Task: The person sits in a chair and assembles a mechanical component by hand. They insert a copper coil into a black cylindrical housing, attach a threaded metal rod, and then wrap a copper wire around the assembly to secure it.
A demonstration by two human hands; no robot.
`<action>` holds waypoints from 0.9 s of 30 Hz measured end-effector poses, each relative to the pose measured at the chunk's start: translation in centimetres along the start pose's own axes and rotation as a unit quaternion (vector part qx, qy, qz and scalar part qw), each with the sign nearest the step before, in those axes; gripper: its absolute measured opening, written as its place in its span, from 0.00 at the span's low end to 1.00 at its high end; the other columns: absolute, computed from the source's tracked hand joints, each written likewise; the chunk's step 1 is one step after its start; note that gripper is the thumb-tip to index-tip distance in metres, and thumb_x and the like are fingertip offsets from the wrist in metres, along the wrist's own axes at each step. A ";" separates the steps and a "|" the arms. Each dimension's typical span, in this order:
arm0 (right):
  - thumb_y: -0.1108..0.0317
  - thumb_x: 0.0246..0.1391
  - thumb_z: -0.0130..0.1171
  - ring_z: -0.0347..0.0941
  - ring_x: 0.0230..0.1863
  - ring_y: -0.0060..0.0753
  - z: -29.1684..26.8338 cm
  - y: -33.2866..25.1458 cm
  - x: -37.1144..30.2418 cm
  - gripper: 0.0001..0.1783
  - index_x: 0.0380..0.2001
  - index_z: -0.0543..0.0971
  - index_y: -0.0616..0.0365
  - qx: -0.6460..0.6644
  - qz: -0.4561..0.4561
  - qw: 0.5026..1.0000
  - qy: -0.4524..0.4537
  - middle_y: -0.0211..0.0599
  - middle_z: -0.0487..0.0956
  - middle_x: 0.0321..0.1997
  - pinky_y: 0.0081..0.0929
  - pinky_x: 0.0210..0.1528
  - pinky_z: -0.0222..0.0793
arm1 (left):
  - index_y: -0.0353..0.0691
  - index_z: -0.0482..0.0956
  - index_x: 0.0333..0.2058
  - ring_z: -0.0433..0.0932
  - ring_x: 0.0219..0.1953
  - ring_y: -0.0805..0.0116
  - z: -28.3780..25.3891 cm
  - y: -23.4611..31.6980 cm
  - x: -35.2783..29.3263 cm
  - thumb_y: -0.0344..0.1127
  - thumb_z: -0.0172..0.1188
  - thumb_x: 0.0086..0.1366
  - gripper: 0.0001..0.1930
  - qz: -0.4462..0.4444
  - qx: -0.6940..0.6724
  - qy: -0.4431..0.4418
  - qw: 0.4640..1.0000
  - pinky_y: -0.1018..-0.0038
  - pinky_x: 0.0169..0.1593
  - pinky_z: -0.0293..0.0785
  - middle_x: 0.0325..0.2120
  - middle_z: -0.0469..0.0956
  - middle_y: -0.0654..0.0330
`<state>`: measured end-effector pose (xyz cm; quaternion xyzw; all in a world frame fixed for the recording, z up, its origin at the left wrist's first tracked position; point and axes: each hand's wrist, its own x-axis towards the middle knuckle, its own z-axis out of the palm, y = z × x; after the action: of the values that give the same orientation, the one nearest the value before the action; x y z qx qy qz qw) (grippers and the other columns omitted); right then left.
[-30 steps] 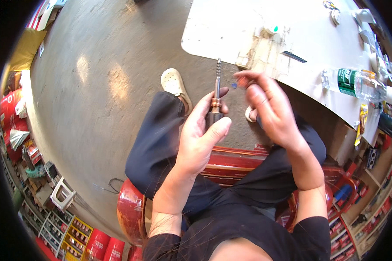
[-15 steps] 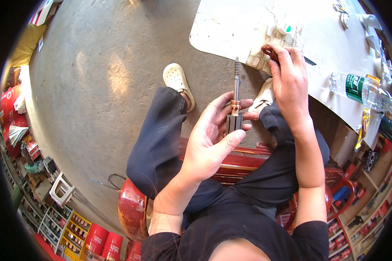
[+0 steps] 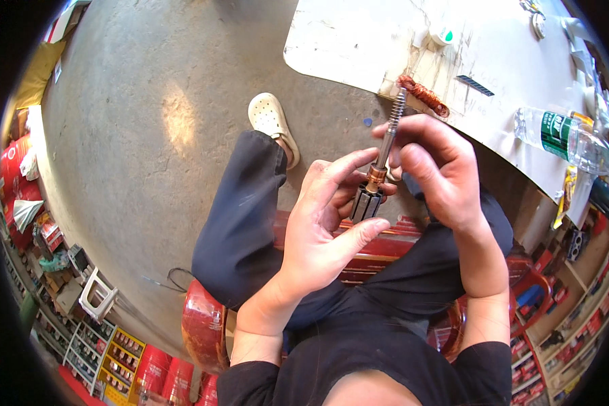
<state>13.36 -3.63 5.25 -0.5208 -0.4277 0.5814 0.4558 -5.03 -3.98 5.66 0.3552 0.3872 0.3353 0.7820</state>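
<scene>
A motor armature (image 3: 367, 202) stands tilted in my left hand (image 3: 323, 233), with its spiral-threaded shaft pointing up and away. Below that steel shaft sits a copper commutator ring, then a dark slotted core. The fingers of this hand curl behind the core and the thumb lies along its near side. My right hand (image 3: 440, 169) is beside the shaft, fingers bent and thumb apart from them. One of its fingertips passes behind the shaft; whether it touches is unclear. Just beyond the shaft's tip, a twisted bundle of copper wire (image 3: 426, 98) lies on the white table's edge.
The white table (image 3: 345, 47) holds a dark flat strip (image 3: 475, 84), a white round cap (image 3: 442, 36) and a plastic bottle (image 3: 561, 137) lying on its side. I sit on a red wooden seat (image 3: 206, 325). A white stool (image 3: 98, 296) and stocked shelves stand left.
My right hand has let go of the copper wire bundle, which now lies on the table edge, and has come back to the armature. The armature's shaft leans further right.
</scene>
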 end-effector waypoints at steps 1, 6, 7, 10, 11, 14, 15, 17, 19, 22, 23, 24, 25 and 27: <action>0.70 0.61 0.56 0.76 0.42 0.22 0.3 -0.1 -0.2 0.12 0.46 0.76 0.65 0.032 0.019 0.999 -0.008 0.35 0.79 0.42 0.20 0.43 0.75 | 0.32 0.60 0.60 0.76 0.51 0.63 0.0 -0.1 0.1 0.17 0.64 0.54 0.35 0.002 0.003 -0.002 1.000 0.71 0.55 0.72 0.47 0.69 0.56; 0.74 0.60 0.56 0.77 0.41 0.22 -0.1 0.6 -0.4 0.10 0.43 0.76 0.66 0.040 -0.035 0.998 -0.026 0.36 0.78 0.40 0.21 0.40 0.78 | 0.34 0.63 0.58 0.73 0.54 0.64 -0.1 -0.7 -0.1 0.15 0.64 0.53 0.33 0.047 0.082 0.010 0.995 0.71 0.58 0.71 0.49 0.63 0.58; 0.74 0.60 0.56 0.76 0.39 0.22 0.1 0.4 -0.5 0.09 0.43 0.76 0.67 0.078 -0.018 0.997 -0.015 0.35 0.78 0.39 0.21 0.40 0.76 | 0.34 0.63 0.57 0.73 0.54 0.65 0.0 -0.6 -0.1 0.15 0.65 0.52 0.33 0.045 0.086 0.020 0.995 0.71 0.59 0.71 0.49 0.64 0.58; 0.73 0.61 0.54 0.75 0.38 0.22 -0.2 0.0 -0.7 0.09 0.42 0.76 0.67 0.072 0.017 0.997 -0.012 0.35 0.79 0.38 0.21 0.42 0.73 | 0.33 0.64 0.56 0.74 0.52 0.67 0.2 -0.6 -0.3 0.17 0.66 0.52 0.32 0.058 0.088 0.052 0.993 0.73 0.57 0.71 0.47 0.68 0.57; 0.72 0.62 0.54 0.74 0.37 0.21 -0.3 0.1 -0.8 0.09 0.42 0.76 0.67 0.095 0.021 0.995 -0.010 0.34 0.79 0.38 0.21 0.42 0.73 | 0.33 0.64 0.55 0.74 0.50 0.68 0.2 -0.6 -0.4 0.19 0.67 0.52 0.31 0.066 0.087 0.063 0.992 0.73 0.56 0.71 0.46 0.70 0.57; 0.70 0.63 0.52 0.74 0.36 0.21 -0.4 0.8 -0.9 0.10 0.42 0.76 0.66 0.154 0.035 0.988 0.005 0.34 0.79 0.37 0.21 0.43 0.71 | 0.32 0.68 0.52 0.73 0.49 0.69 -1.1 -0.1 -0.5 0.21 0.69 0.52 0.29 0.069 0.172 0.040 0.982 0.74 0.55 0.70 0.45 0.71 0.57; 0.69 0.63 0.51 0.74 0.37 0.21 -0.3 0.8 -1.0 0.11 0.42 0.76 0.66 0.166 0.040 0.985 0.015 0.34 0.79 0.37 0.21 0.43 0.71 | 0.34 0.76 0.43 0.75 0.38 0.70 -0.6 -0.1 -0.1 0.24 0.72 0.48 0.22 0.092 0.166 0.092 0.977 0.77 0.44 0.72 0.35 0.75 0.58; 0.71 0.62 0.53 0.75 0.38 0.22 -0.2 0.9 -1.0 0.11 0.44 0.74 0.65 0.199 0.067 0.977 0.018 0.35 0.79 0.38 0.23 0.45 0.72 | 0.34 0.77 0.42 0.75 0.37 0.69 -0.6 0.2 -0.2 0.23 0.72 0.47 0.21 0.120 0.208 0.109 0.965 0.76 0.44 0.72 0.35 0.75 0.57; 0.71 0.61 0.55 0.75 0.39 0.22 0.4 1.1 -1.0 0.12 0.46 0.73 0.64 0.220 0.078 0.972 -0.005 0.34 0.78 0.39 0.23 0.45 0.72 | 0.35 0.78 0.41 0.75 0.36 0.68 -0.7 0.2 -0.3 0.22 0.73 0.46 0.21 0.151 0.231 0.126 0.953 0.76 0.43 0.72 0.34 0.75 0.57; 0.70 0.57 0.60 0.75 0.41 0.23 1.1 0.9 -1.1 0.16 0.47 0.72 0.61 0.212 0.135 0.968 -0.022 0.33 0.77 0.41 0.25 0.47 0.72 | 0.35 0.78 0.41 0.75 0.35 0.68 -1.0 0.0 -0.2 0.22 0.73 0.45 0.21 0.187 0.240 0.145 0.941 0.76 0.42 0.72 0.34 0.75 0.58; 0.70 0.57 0.61 0.75 0.40 0.23 1.1 1.1 -1.2 0.16 0.47 0.73 0.61 0.237 0.153 0.959 -0.022 0.33 0.77 0.40 0.25 0.47 0.72 | 0.35 0.78 0.40 0.74 0.35 0.68 -1.0 0.1 -0.3 0.22 0.73 0.45 0.21 0.188 0.245 0.148 0.940 0.76 0.41 0.72 0.33 0.75 0.58; 0.71 0.56 0.61 0.74 0.39 0.23 1.2 1.4 -1.2 0.16 0.47 0.73 0.61 0.262 0.172 0.949 -0.023 0.32 0.77 0.39 0.25 0.46 0.72 | 0.35 0.78 0.40 0.74 0.35 0.68 -1.0 0.1 -0.3 0.21 0.73 0.44 0.22 0.188 0.250 0.150 0.938 0.76 0.41 0.72 0.33 0.75 0.58; 0.71 0.56 0.61 0.74 0.39 0.23 1.4 1.5 -1.3 0.16 0.47 0.73 0.62 0.280 0.186 0.941 -0.019 0.32 0.77 0.39 0.25 0.45 0.71 | 0.35 0.78 0.40 0.74 0.34 0.68 -1.0 0.2 -0.3 0.22 0.73 0.44 0.21 0.193 0.249 0.152 0.937 0.76 0.40 0.71 0.33 0.75 0.58; 0.71 0.55 0.61 0.73 0.38 0.23 1.7 1.7 -1.4 0.16 0.47 0.74 0.62 0.317 0.216 0.924 -0.011 0.32 0.76 0.39 0.24 0.44 0.71 | 0.35 0.78 0.39 0.74 0.33 0.67 -1.0 0.3 -0.4 0.22 0.74 0.44 0.21 0.191 0.253 0.155 0.936 0.76 0.39 0.71 0.32 0.75 0.58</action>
<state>11.59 -5.40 4.09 -0.4227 -0.1034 0.7766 0.4556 -6.11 -3.83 5.63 0.5520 0.5004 0.4205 0.5177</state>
